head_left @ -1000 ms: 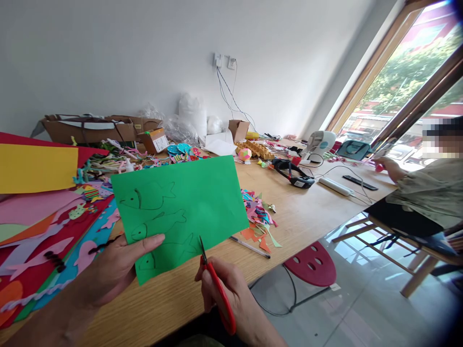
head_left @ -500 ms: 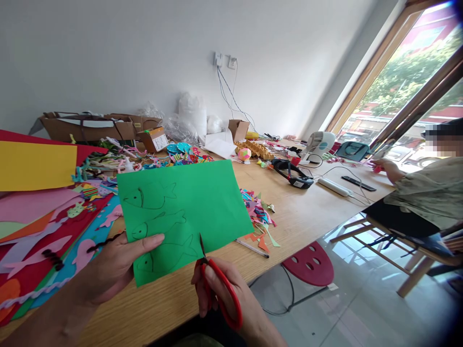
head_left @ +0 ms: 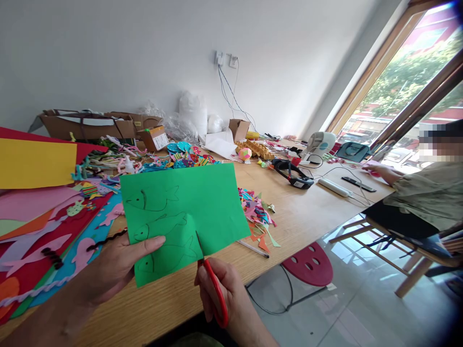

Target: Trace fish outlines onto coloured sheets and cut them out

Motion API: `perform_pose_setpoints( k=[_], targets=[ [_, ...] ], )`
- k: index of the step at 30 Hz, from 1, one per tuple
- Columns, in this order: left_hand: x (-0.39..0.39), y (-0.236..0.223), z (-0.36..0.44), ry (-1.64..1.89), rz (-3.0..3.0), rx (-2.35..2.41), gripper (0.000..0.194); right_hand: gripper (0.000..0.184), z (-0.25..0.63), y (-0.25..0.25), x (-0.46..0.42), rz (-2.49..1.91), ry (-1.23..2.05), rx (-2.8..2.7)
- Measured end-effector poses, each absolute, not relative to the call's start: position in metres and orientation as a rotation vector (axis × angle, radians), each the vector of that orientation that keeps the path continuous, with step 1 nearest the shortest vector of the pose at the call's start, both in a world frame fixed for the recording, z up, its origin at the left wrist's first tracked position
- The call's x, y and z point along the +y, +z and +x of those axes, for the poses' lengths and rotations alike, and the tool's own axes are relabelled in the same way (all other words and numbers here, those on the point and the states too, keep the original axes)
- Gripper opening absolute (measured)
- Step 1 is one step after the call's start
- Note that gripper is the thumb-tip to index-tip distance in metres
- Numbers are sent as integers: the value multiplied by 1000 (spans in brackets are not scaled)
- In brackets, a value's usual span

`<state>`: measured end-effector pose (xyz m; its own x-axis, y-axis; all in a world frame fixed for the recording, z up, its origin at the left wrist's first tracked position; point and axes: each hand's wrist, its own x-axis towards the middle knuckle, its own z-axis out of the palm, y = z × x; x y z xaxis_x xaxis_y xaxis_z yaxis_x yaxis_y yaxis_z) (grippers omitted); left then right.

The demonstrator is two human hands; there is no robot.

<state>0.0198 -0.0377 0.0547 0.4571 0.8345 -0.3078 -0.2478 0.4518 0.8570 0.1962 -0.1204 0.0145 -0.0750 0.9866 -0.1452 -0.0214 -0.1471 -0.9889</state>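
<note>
A sheet of green paper with several fish outlines drawn in dark pen is held above the table. My left hand pinches its lower left part, thumb on top of the drawings. In my right hand is a pair of red-handled scissors. Their blades are at the paper's lower edge, just right of the lowest fish's tail, one dark blade lying over the sheet. The paper bulges a little beside the blade. The other blade is mostly hidden.
Coloured paper scraps and a pen lie right of the sheet. Coloured papers with fish cut-outs cover the left side. Farther back are cardboard boxes, a black headset and a fan. A person sits at right; a red stool stands below.
The scissors have moved slightly and their blades have closed onto the paper's lower edge, where the sheet now buckles. My left hand keeps its hold. The seated person's arm has shifted left.
</note>
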Motion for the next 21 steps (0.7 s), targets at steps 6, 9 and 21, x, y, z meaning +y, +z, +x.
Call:
perform_pose_setpoints(
  k=[6, 9, 21],
  targets=[
    [-36, 53, 18, 774, 784, 850, 55, 52, 203, 18, -123, -1233, 1370, -1349],
    [-35, 56, 17, 855, 803, 884, 55, 53, 213, 22, -133, -1292, 1439, -1443],
    [-39, 60, 17, 834, 860, 823, 72, 48, 234, 57, -137, -1334, 1366, -1541]
  ],
)
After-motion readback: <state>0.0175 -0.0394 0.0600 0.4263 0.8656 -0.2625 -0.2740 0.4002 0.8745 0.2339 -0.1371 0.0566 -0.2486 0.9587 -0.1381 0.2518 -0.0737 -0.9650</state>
